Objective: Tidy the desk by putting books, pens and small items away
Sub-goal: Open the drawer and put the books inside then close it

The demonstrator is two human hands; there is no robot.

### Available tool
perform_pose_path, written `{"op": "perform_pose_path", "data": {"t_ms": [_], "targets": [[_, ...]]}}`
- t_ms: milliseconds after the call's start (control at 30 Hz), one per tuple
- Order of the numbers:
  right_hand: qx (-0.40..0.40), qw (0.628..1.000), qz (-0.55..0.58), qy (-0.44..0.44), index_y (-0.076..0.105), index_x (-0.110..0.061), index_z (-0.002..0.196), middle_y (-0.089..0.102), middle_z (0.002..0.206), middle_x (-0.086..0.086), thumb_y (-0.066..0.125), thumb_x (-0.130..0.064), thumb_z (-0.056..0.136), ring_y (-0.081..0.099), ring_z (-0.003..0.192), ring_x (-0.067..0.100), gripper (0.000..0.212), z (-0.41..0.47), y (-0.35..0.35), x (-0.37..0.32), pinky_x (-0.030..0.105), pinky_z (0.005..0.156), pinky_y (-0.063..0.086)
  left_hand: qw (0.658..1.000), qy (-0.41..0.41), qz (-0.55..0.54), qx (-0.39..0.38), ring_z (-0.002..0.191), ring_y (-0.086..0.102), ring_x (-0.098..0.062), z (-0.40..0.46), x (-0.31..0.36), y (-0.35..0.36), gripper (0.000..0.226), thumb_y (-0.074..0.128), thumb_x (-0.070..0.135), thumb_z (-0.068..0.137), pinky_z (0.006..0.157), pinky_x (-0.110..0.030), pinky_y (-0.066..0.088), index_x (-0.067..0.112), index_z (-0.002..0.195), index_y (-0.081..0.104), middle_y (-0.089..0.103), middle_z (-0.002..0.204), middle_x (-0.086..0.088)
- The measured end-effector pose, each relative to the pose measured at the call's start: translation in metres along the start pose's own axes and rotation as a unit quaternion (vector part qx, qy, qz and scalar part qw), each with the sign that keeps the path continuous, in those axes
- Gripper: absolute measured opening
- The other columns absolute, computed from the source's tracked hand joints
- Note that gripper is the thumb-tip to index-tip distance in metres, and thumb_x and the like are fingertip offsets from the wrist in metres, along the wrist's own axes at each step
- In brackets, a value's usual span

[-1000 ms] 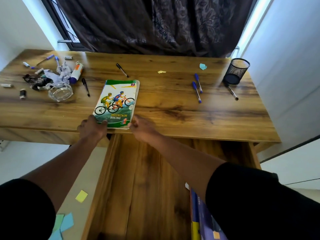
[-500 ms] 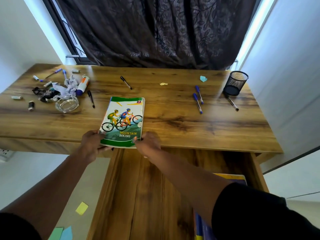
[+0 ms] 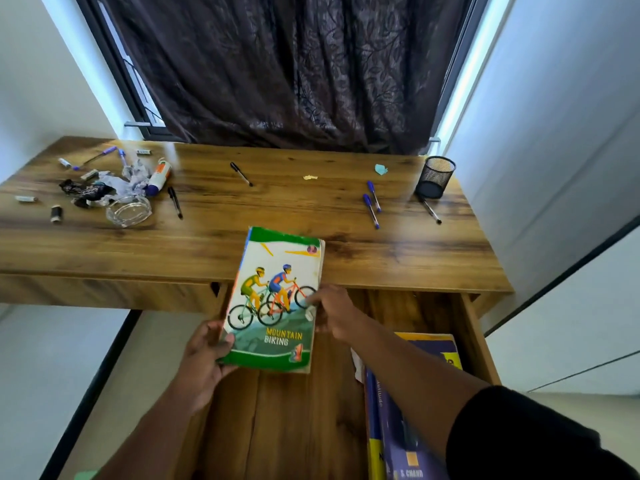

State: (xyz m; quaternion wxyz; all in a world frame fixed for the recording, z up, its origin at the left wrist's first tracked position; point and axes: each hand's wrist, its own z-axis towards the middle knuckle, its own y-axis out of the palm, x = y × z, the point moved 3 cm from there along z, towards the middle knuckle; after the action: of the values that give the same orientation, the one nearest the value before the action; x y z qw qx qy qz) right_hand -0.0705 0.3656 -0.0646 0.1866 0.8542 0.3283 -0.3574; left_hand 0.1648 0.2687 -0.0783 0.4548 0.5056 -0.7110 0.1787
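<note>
The book (image 3: pixel 275 299), with a cover reading "MOUNTAIN BIKING" and two cyclists, is held between both hands, cover up. Its far end overlaps the front edge of the desk (image 3: pixel 398 258); its near end hangs over the open drawer (image 3: pixel 298 427). Whether the far end rests on the desk or is raised off it cannot be determined.

Left hand (image 3: pixel 204 358): grips the near left corner of the book, thumb curled over the cover, fingers hidden beneath it. The book extends away from this hand, forward and to the right.

Right hand (image 3: pixel 334 313): holds the right edge of the book about halfway along its length, fingers curled against the edge with the thumb on the cover. The book lies to the left of this hand.

Drawer contents: a dark blue and yellow book (image 3: pixel 412 410) lies along the right side, partly hidden by the right forearm.

Desk surface:
- Right rear: a black mesh pen cup (image 3: pixel 435 176), with a pen (image 3: pixel 430 211) just in front of it.
- Right centre: two blue pens (image 3: pixel 372 206) side by side.
- Centre rear: a black pen (image 3: pixel 241 173).
- Left: a glass ashtray (image 3: pixel 129 211), crumpled paper (image 3: pixel 133 178), a glue bottle (image 3: pixel 159 176) and a second black pen (image 3: pixel 175 202) close together.
</note>
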Motion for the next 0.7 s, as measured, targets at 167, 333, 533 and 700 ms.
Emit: {"op": "perform_pose_path", "data": {"t_ms": [167,333,533,700], "targets": [[0.004,0.999,-0.036,0.03,0.056,-0.004,0.121,0.07,0.117,0.025,0.063,0.006,0.088,0.071,0.093,0.038,0.036,-0.028,-0.036,0.038,0.048,0.071,0.061,0.992,-0.055,0.08,-0.084,0.097,0.071,-0.042,-0.013,-0.027,0.0,0.048,0.061,-0.023,0.075,0.064,-0.04,0.06,-0.004,0.118,0.049,0.069,0.121,-0.028],[-0.002,0.992,-0.119,0.039,0.054,-0.014,0.123,0.067,0.121,0.018,0.06,0.002,0.096,0.069,0.093,0.031,0.032,-0.05,-0.058,0.068,0.043,0.068,0.061,0.968,-0.114,0.196,-0.105,0.12,0.062,-0.033,-0.013,-0.051,0.006,0.073,0.082,0.003,0.075,0.104,-0.05,0.048,0.028,0.135,0.051,0.064,0.132,-0.012],[0.035,0.972,-0.234,0.01,0.055,-0.014,0.141,0.066,0.131,0.013,0.059,-0.004,0.095,0.065,0.105,0.029,0.047,-0.061,-0.059,0.1,0.034,0.072,0.058,0.946,-0.124,0.298,-0.024,0.107,0.065,-0.03,-0.018,-0.081,0.01,0.041,0.079,0.018,0.089,0.074,-0.047,0.062,0.018,0.122,0.053,0.064,0.121,-0.013],[0.038,0.96,-0.278,0.005,0.052,-0.009,0.145,0.064,0.137,0.013,0.059,-0.007,0.097,0.059,0.103,0.021,0.049,-0.065,-0.06,0.116,0.021,0.061,0.051,0.926,-0.11,0.361,-0.014,0.096,0.069,-0.028,-0.021,-0.094,0.01,0.054,0.077,0.017,0.091,0.068,-0.043,0.063,0.013,0.139,0.054,0.066,0.115,-0.011]]}}
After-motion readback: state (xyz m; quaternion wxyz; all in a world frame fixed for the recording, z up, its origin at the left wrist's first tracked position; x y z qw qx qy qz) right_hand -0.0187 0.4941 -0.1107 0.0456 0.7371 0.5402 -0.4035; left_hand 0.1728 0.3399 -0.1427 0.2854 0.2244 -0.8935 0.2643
